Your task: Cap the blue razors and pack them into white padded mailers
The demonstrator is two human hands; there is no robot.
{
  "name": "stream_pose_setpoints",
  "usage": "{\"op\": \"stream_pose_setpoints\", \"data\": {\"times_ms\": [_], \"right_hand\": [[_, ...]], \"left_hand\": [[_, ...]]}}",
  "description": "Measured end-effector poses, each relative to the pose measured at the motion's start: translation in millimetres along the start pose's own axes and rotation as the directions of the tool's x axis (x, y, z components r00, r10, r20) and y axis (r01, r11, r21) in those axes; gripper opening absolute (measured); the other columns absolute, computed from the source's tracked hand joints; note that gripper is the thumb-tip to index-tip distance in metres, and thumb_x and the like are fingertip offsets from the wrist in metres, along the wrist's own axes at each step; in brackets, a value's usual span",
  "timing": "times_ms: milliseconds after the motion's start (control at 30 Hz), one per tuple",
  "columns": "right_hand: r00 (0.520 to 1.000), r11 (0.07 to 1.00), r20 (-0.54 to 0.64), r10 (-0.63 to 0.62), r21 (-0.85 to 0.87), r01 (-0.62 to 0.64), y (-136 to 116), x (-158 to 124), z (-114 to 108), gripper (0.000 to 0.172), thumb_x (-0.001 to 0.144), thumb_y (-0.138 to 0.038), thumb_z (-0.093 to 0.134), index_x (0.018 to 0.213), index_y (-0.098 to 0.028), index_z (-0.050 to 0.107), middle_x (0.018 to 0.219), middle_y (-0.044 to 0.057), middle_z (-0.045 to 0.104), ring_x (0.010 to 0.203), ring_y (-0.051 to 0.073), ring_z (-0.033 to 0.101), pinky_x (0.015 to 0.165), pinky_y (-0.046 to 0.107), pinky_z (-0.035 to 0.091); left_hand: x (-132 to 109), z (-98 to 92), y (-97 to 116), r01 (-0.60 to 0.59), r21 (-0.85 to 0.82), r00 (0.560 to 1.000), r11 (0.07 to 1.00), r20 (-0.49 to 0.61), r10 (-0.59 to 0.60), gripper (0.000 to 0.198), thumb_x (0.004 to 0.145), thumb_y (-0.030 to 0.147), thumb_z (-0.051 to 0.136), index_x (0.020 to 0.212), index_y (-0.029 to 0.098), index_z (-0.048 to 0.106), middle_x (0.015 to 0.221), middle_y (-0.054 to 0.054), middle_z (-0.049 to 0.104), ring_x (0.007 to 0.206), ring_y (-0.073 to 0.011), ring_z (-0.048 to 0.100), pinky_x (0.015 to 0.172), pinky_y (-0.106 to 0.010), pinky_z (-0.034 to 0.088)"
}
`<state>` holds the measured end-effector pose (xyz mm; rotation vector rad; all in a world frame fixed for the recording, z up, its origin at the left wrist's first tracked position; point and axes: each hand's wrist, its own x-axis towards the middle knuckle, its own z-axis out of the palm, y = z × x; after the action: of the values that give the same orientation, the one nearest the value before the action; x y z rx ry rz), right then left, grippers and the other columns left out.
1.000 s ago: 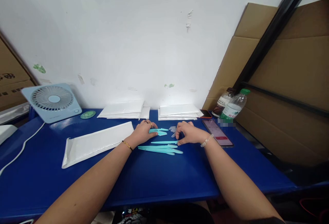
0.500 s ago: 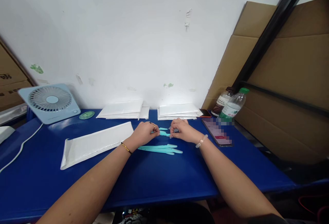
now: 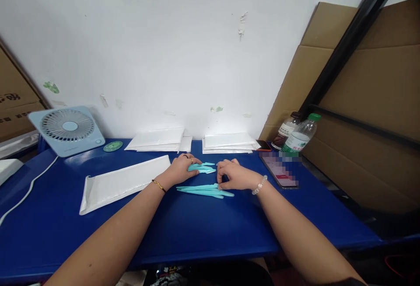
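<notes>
My left hand (image 3: 180, 169) is closed around several turquoise eyebrow razors (image 3: 204, 169), thumb in front and fingers over the back. Their slim heads point right, past my fingertips. Below them a second loose bunch of turquoise eyebrow razors (image 3: 200, 190) lies fanned on the blue table (image 3: 197, 229). My right hand (image 3: 236, 176) is curled, with thumb and finger pinched at the upper right end of this lower bunch, on one razor there. The fingertips partly cover that razor. A long white padded envelope (image 3: 124, 183) lies flat, left of my left hand.
Two stacks of white envelopes, a left stack (image 3: 157, 139) and a right stack (image 3: 229, 141), rest by the wall. A blue fan (image 3: 70, 129) and green disc (image 3: 113, 146) stand left. At right are a phone (image 3: 278, 170), another phone (image 3: 263, 146), a green-capped bottle (image 3: 300, 137) and a dark-capped bottle (image 3: 288, 129).
My right hand has moved toward me, from the upper razors to the lower bunch. My left hand has shifted slightly left, and more of the razors in it show.
</notes>
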<state>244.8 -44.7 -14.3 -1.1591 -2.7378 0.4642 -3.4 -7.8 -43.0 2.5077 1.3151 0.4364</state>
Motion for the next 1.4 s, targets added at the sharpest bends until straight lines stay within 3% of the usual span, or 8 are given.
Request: {"op": "stream_pose_setpoints", "data": {"times_ms": [133,333,533,667,833,1000,1267,1400], "right_hand": [[0.999,1.0,-0.047,0.005,0.012,-0.005,1.0,3.6,4.1,0.011,0.078,-0.029,0.067,0.072,-0.021,0.066,0.089,0.002,0.059,0.092,0.02,0.053,0.081,0.035,0.03],[0.976,0.998,-0.207,0.06,-0.005,-0.062,2.7,5.4,0.8,0.007,0.083,-0.027,0.063,0.081,-0.02,0.063,0.094,0.003,0.058,0.097,0.019,0.051,0.081,0.033,0.028],[0.967,0.989,-0.228,0.112,-0.071,-0.131,16.8,3.8,0.2,0.009,0.082,-0.026,0.063,0.077,-0.019,0.063,0.093,0.003,0.059,0.097,0.02,0.051,0.081,0.034,0.027],[0.955,0.985,-0.249,0.162,-0.015,-0.172,21.6,-2.9,-7.0,0.015,0.078,-0.035,0.066,0.078,-0.02,0.063,0.095,0.003,0.06,0.095,0.021,0.054,0.082,0.035,0.028],[0.999,0.997,0.006,0.049,0.064,-0.049,0.2,-11.7,-14.3,0.023,0.07,-0.043,0.072,0.073,-0.021,0.066,0.082,0.0,0.064,0.075,0.017,0.058,0.084,0.037,0.031],[0.981,0.998,0.181,0.064,0.004,-0.066,-17.4,-11.6,-10.4,0.014,0.063,-0.03,0.076,0.064,-0.021,0.065,0.07,-0.002,0.063,0.062,0.014,0.056,0.083,0.037,0.036],[0.997,0.99,0.027,0.075,0.115,-0.078,-12.3,-5.6,-7.7,0.008,0.07,-0.013,0.06,0.072,-0.019,0.065,0.071,0.0,0.063,0.061,0.012,0.055,0.054,0.022,0.037],[0.995,0.977,-0.034,0.095,0.196,-0.087,-6.5,-2.5,-6.4,0.007,0.079,-0.02,0.058,0.078,-0.016,0.063,0.07,0.001,0.063,0.061,0.011,0.055,0.054,0.021,0.036]], "left_hand": [[-4.3,-8.2,14.8,-0.039,-0.058,0.998,0.998,-0.058,0.036,0.04,0.087,0.049,0.046,0.116,0.026,0.061,0.118,-0.005,0.06,0.112,-0.0225,0.05,0.096,-0.034,0.038],[-5.1,-12.6,34.6,-0.131,-0.068,0.991,0.989,0.019,0.133,0.027,0.085,0.042,0.05,0.088,0.023,0.069,0.091,-0.001,0.07,0.081,-0.017,0.061,0.073,-0.026,0.043],[-0.5,-12.7,21.4,-0.011,0.021,0.999,1.0,-0.032,0.012,0.023,0.083,0.035,0.051,0.083,0.023,0.07,0.091,-0.001,0.071,0.086,-0.0187,0.062,0.077,-0.028,0.043],[-1.3,-9.9,5.1,0.008,0.023,0.998,1.0,-0.064,-0.007,0.029,0.081,0.04,0.055,0.103,0.027,0.067,0.11,-0.002,0.066,0.101,-0.0216,0.058,0.087,-0.031,0.041],[-0.2,-3.4,-0.7,0.003,0.026,0.999,1.0,-0.039,-0.002,0.033,0.084,0.038,0.053,0.112,0.027,0.064,0.117,-0.004,0.062,0.109,-0.0234,0.053,0.091,-0.034,0.04],[-4.2,-9.5,18.6,-0.033,-0.029,0.994,0.999,-0.102,0.03,0.03,0.085,0.041,0.052,0.104,0.024,0.065,0.111,-0.004,0.064,0.107,-0.0223,0.054,0.089,-0.032,0.041],[-16.0,-17.3,50.4,-0.154,-0.151,0.965,0.976,0.19,0.182,0.03,0.081,0.048,0.056,0.096,0.025,0.068,0.077,0.001,0.067,0.069,-0.0138,0.058,0.058,-0.023,0.039],[-12.5,-14.2,43.9,-0.138,-0.114,0.97,0.984,0.185,0.158,0.021,0.084,0.033,0.052,0.088,0.022,0.069,0.076,0.0,0.068,0.067,-0.0133,0.058,0.057,-0.022,0.036]]}}
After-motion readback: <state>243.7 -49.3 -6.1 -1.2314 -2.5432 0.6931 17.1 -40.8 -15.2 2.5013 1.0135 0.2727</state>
